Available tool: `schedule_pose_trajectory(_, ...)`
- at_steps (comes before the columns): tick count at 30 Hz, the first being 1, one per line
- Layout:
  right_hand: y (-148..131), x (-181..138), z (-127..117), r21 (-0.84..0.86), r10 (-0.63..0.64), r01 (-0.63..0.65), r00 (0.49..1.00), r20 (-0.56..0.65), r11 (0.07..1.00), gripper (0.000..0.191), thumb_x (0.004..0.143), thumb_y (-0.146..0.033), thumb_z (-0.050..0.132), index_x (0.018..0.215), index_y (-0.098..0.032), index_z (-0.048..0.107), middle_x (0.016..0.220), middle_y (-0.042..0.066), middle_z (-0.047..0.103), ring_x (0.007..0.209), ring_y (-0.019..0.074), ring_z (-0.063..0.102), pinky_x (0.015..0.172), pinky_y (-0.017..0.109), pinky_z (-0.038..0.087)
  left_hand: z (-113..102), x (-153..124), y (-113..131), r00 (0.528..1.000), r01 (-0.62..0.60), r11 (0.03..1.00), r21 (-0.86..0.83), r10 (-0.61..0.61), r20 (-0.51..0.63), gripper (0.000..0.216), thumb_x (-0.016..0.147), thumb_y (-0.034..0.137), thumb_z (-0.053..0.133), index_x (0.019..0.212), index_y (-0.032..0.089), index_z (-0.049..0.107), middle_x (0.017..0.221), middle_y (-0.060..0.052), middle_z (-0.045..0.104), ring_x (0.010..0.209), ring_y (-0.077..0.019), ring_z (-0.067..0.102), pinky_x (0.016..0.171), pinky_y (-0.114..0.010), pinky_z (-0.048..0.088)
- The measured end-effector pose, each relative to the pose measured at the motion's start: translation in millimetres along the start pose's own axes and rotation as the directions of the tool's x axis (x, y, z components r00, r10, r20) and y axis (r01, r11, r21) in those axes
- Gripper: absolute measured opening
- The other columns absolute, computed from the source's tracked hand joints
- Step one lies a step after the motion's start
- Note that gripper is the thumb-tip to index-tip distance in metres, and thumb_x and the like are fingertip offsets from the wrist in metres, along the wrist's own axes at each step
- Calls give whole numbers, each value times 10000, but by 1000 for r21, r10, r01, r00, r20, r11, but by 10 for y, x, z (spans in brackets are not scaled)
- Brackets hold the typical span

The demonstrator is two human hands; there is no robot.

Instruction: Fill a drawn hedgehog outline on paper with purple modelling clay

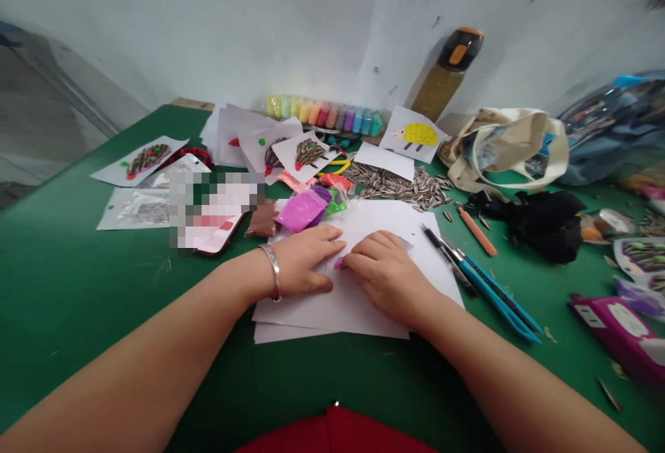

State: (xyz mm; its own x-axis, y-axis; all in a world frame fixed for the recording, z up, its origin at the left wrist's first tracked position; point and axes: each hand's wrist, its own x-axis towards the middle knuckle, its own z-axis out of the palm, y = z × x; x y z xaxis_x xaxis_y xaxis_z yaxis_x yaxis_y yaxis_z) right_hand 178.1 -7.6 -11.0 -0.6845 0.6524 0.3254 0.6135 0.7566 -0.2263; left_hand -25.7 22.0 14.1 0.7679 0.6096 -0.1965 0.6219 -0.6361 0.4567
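Observation:
White paper sheets [312, 311] lie stacked on the green table before me. My left hand [306, 262], a silver bangle at its wrist, rests flat on the top sheet with fingers spread. On the same sheet, my right hand [382, 273] has its fingers curled down around a small bit of purple modelling clay [339, 263], pressed against the paper. Just beyond the left fingers are clay packets: a magenta packet [301, 209], a brown packet [262, 219] and a green packet [337, 202].
Sunflower seeds [400, 186] are heaped behind the paper. To the right lie a blue cutter or tweezers-like tool [499, 297], a black pen [449, 259] and an orange crayon-like stick [476, 231]. A phone [218, 224], hedgehog pictures [310, 152], a bottle [447, 72] and a cloth bag [506, 148] stand around.

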Motion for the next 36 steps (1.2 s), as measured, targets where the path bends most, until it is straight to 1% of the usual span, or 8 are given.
schedule_pose_trajectory(4, 15, -2, 2, -20, 3, -3, 1000, -4, 1000, 207, 890, -112, 468, 880, -177, 664, 799, 64, 633, 811, 203, 472, 776, 366, 348, 4, -2, -4, 1000, 5, 1000, -6, -5, -5, 475, 745, 290, 686, 1178, 154, 544, 1248, -95, 482, 1163, -256, 463, 965, -307, 377)
schedule_pose_trajectory(7, 17, -2, -26, 3, 2, -2, 1000, 7, 1000, 218, 897, -117, 459, 897, -190, 664, 802, 62, 635, 821, 203, 480, 775, 361, 348, -1, 2, -3, 1000, 5, 1000, -6, -5, -1, 485, 740, 293, 692, 1179, 155, 541, 1252, -99, 482, 1166, -260, 462, 969, -310, 376)
schedule_pose_trajectory(10, 13, 2, -54, 5, -19, 19, 999, 28, 1000, 224, 898, -117, 453, 900, -188, 665, 792, 63, 632, 821, 205, 483, 769, 361, 349, -4, 5, -2, 1000, -3, 1000, 0, 3, -4, 450, 739, 294, 691, 1148, 170, 550, 1234, -89, 489, 1157, -261, 466, 956, -311, 381)
schedule_pose_trajectory(16, 19, 6, -71, -26, -11, 12, 999, 36, 1000, 226, 883, -102, 455, 884, -177, 668, 778, 68, 629, 822, 213, 474, 758, 367, 349, 6, 5, -7, 1000, -18, 1000, -15, 18, -25, 402, 733, 298, 674, 1100, 179, 559, 1168, -70, 499, 1099, -254, 485, 910, -303, 388)
schedule_pose_trajectory(22, 31, -8, -67, -51, -5, 7, 999, 48, 999, 217, 880, -107, 463, 871, -180, 667, 786, 67, 624, 827, 215, 469, 765, 370, 346, 12, 6, -8, 1000, -17, 1000, -19, 17, -25, 418, 739, 299, 666, 1124, 187, 547, 1180, -69, 493, 1105, -250, 478, 928, -309, 381)
schedule_pose_trajectory(26, 38, -6, -65, -25, -15, 16, 999, 45, 1000, 225, 884, -104, 457, 897, -183, 667, 793, 67, 627, 836, 213, 473, 770, 368, 345, 7, 6, -5, 1000, -15, 1000, -7, 15, -19, 414, 739, 298, 670, 1118, 175, 555, 1173, -72, 497, 1115, -248, 479, 922, -290, 382)
schedule_pose_trajectory(29, 45, -1, -66, -23, -9, 10, 1000, 27, 1000, 218, 875, -105, 467, 893, -192, 666, 789, 65, 628, 834, 213, 468, 772, 368, 343, 0, 5, -1, 1000, -7, 1000, -9, 7, -15, 436, 735, 297, 676, 1134, 167, 554, 1205, -81, 493, 1128, -259, 477, 927, -303, 388)
schedule_pose_trajectory(36, 7, 2, -40, 37, -18, 17, 1000, 11, 999, 232, 897, -108, 442, 897, -192, 658, 812, 65, 642, 841, 207, 472, 768, 364, 353, -3, 6, 7, 1000, -1, 1000, -2, 1, -5, 400, 739, 291, 687, 1105, 192, 562, 1191, -67, 498, 1122, -255, 478, 928, -315, 396)
